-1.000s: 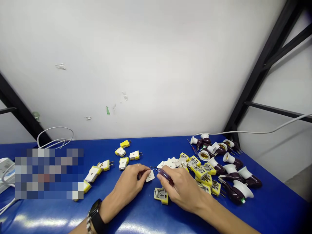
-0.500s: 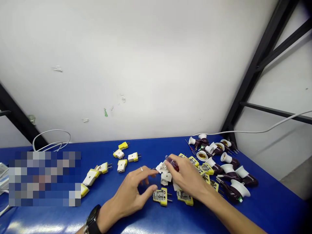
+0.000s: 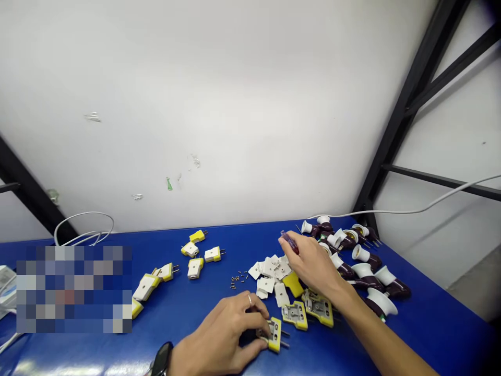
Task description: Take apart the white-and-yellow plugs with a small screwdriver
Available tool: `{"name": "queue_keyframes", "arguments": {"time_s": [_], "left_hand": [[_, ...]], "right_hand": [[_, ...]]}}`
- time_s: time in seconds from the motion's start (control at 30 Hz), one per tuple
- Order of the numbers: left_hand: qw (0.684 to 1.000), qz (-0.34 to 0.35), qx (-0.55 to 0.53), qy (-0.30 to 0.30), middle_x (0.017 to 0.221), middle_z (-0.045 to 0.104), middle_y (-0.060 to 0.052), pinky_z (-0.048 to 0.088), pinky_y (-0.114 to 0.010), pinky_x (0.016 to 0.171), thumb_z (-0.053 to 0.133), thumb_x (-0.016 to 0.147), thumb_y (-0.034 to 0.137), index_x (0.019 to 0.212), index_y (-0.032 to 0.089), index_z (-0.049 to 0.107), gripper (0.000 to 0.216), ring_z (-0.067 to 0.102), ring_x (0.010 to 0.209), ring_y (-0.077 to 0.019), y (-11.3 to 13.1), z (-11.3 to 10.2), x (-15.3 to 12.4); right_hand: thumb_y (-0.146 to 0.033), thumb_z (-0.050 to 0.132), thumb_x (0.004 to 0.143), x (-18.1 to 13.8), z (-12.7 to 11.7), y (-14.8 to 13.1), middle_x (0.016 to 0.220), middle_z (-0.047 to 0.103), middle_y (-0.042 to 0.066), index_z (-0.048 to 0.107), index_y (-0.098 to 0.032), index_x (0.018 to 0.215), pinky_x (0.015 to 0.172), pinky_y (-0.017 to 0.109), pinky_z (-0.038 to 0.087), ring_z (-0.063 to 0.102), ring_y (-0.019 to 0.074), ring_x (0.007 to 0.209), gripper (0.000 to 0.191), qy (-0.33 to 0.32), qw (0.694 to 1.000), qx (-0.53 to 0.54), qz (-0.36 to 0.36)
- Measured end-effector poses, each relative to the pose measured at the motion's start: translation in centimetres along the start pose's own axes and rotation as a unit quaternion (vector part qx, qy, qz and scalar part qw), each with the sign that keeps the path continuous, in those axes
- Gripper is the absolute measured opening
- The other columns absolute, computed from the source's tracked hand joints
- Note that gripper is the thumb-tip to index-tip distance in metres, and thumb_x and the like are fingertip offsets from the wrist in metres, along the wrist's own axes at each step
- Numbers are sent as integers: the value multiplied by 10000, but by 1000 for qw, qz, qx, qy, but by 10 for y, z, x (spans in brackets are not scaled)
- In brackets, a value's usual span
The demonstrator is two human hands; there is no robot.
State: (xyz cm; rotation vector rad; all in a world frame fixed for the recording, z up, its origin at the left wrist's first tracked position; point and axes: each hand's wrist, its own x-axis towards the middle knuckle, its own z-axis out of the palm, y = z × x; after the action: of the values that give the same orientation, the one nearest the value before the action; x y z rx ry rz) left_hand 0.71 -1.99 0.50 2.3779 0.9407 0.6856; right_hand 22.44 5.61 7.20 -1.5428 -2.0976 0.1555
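A: lol what's the left hand (image 3: 221,334) up to?
B: pinching a yellow plug base (image 3: 275,335) right by it, long axis nearly straight ahead, prongs out right
A: right hand (image 3: 311,263)?
B: farther off, curled round a purple-handled screwdriver (image 3: 290,242), up past the loose white plug covers (image 3: 272,271)

Plug covers (image 3: 272,269), yellow bases (image 3: 307,313) stand between left hand (image 3: 219,334), right hand (image 3: 311,263).

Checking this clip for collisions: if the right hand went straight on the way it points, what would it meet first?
The way looks free over the blue table top: the right hand, with its purple-handled screwdriver, would probably meet the white wall first, though depth is unclear.
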Motion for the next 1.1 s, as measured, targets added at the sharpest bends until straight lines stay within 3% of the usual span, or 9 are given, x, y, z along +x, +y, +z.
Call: {"name": "queue_keyframes", "arguments": {"time_s": [0.13, 0.37, 0.5, 0.7, 0.87, 1.0, 1.1], "left_hand": [[1000, 7, -12, -13, 1127, 720, -16, 520, -254, 914, 750, 873, 196, 1054, 277, 732, 199, 679, 1030, -174, 2, 9, 4], [999, 31, 38, -14, 1339, 669, -32, 502, -352, 1026, 631, 952, 177, 1350, 332, 601, 428, 646, 1170, -226, 3, 19, 12], [997, 31, 57, -41, 1287, 701, 0, 496, -370, 1006, 616, 969, 184, 1328, 362, 609, 400, 655, 1117, -224, 4, 16, 12], [997, -18, 70, -3, 1190, 707, -47, 466, -429, 1010, 776, 854, 257, 1253, 309, 652, 421, 648, 1066, -268, 2, 16, 7], [997, 17, 73, -15, 1072, 745, -14, 480, -346, 872, 678, 937, 227, 1251, 316, 645, 328, 667, 953, -223, 1, 20, 6], [996, 33, 80, -19, 1075, 746, 13, 471, -314, 828, 636, 960, 192, 1266, 332, 624, 336, 664, 925, -194, 3, 21, 8], [990, 21, 136, 13, 1134, 725, -1, 472, -350, 861, 649, 928, 194, 1238, 321, 633, 335, 657, 970, -221, -4, 6, 10]], "right_hand": [[-354, 421, 1034, 0, -6, 0, 612, 600, -10, 510, -234, 734, 546, 285, 267, 510, 165, 534, 335, 17, 999, 41, 4], [-402, 376, 1051, -2, -5, -2, 594, 549, -25, 450, -237, 718, 558, 291, 289, 479, 163, 550, 379, 25, 995, 100, -9], [-432, 352, 1055, 0, -4, -3, 615, 553, -24, 567, -218, 808, 585, 291, 358, 537, 172, 592, 392, 21, 983, 185, -5], [-470, 393, 1040, 3, -4, -4, 632, 560, -28, 634, -178, 880, 513, 262, 382, 479, 129, 517, 411, -10, 953, 303, 17], [-510, 416, 1035, 3, 2, -4, 650, 576, -26, 632, -172, 912, 493, 249, 418, 488, 112, 488, 419, -4, 930, 367, 11], [-575, 426, 1017, 1, 8, -4, 678, 595, -14, 633, -164, 966, 439, 223, 413, 526, 109, 486, 463, -14, 903, 430, 16], [-647, 471, 965, 0, 10, -5, 711, 604, 2, 632, -158, 965, 388, 201, 406, 567, 118, 504, 516, -34, 864, 502, 30]]}}
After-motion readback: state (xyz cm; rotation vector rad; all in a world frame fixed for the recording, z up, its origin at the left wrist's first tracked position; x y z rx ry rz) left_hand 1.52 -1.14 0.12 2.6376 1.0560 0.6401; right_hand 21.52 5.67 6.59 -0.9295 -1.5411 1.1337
